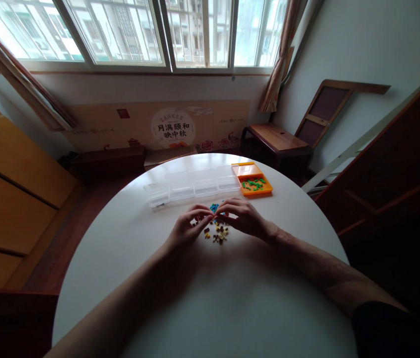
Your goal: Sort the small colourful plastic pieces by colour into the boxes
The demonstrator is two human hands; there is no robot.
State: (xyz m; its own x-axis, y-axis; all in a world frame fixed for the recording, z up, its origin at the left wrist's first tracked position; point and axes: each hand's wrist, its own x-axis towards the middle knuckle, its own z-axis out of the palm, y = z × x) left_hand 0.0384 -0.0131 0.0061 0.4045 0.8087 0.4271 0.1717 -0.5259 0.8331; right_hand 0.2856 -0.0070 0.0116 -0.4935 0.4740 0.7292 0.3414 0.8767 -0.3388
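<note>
Two hands (187, 224) (245, 217) meet over many small pieces (220, 233), one orange tray (257, 193) beyond

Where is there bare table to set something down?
Bare white tabletop shows left of the left hand, and between the orange tray and right forearm. Crowded: around that hand and the right hand, with small pieces; beyond them, clear plastic compartments.

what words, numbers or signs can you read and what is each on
"月满颐和 映中秋": on the white circle of the wall panel.
Curved lettering and tiny print around it: too blurred.
Panel's side script and red square: too blurred.
Orange tray, clear box, loose pieces: none readable.
</note>
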